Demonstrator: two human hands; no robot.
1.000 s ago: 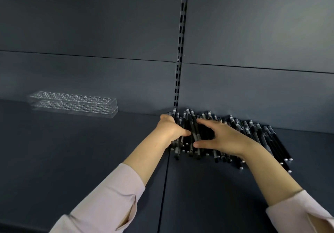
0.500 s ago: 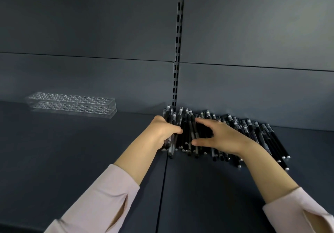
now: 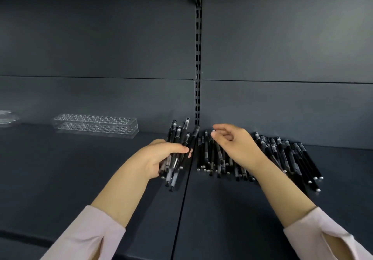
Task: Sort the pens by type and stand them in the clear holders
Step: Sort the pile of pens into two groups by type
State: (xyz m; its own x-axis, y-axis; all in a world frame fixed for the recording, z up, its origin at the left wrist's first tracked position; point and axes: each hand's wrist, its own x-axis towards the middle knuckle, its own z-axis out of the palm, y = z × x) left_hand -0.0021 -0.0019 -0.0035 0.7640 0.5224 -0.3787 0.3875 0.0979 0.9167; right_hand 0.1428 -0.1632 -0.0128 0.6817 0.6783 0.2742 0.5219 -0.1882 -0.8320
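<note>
Your left hand [image 3: 161,157] has its fingers and thumb wrapped round a bundle of slim black pens [image 3: 180,136], held clear of the dark grey shelf [image 3: 80,179] with the upper ends fanning out towards the back wall and the lower ends sticking out below your palm. Your right hand [image 3: 236,144] hovers just above the loose pile of black pens with silver end caps [image 3: 292,159], which lies flat on the shelf against the back wall, to the right of the bundle. The forefinger and thumb of that hand are drawn close together with a small shiny speck between them, and you cannot tell from here whether they pinch a pen end or hold nothing. The clear plastic holder with rows of round holes [image 3: 96,123] stands on the shelf against the wall, well to the left of both hands, with no pens standing in it. A second clear plastic piece [image 3: 6,116] shows at the far left edge. The slotted metal upright [image 3: 198,58] runs up the wall behind the bundle.
</note>
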